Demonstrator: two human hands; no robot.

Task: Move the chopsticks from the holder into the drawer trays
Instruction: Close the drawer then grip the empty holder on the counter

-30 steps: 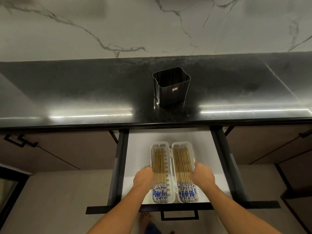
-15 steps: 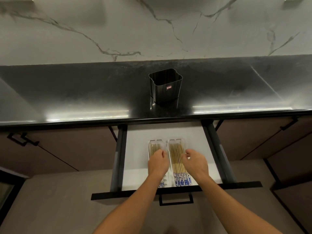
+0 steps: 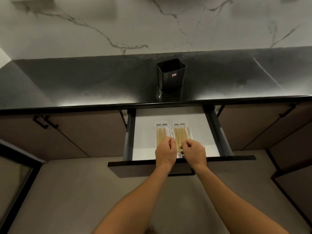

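Observation:
Two white trays lie side by side in the open drawer (image 3: 145, 132). The left tray (image 3: 156, 132) and the right tray (image 3: 190, 132) each hold a row of wooden chopsticks (image 3: 180, 135). My left hand (image 3: 165, 153) hovers over the near end of the left tray, fingers curled, nothing seen in it. My right hand (image 3: 194, 153) hovers over the near end of the right tray, fingers curled too. Both hands hide the chopsticks' patterned ends. The black holder (image 3: 171, 74) stands upright on the counter behind the drawer; no chopsticks stick out of it.
The dark glossy countertop (image 3: 84, 85) runs the full width, with a marble wall behind it. Shut cabinet doors with black handles (image 3: 44, 122) flank the drawer. The drawer front (image 3: 135, 169) and its black handle jut toward me over a grey floor.
My hands have come off the trays' outer sides and drawn together over the near ends. My view has pulled back and up, so the drawer looks smaller.

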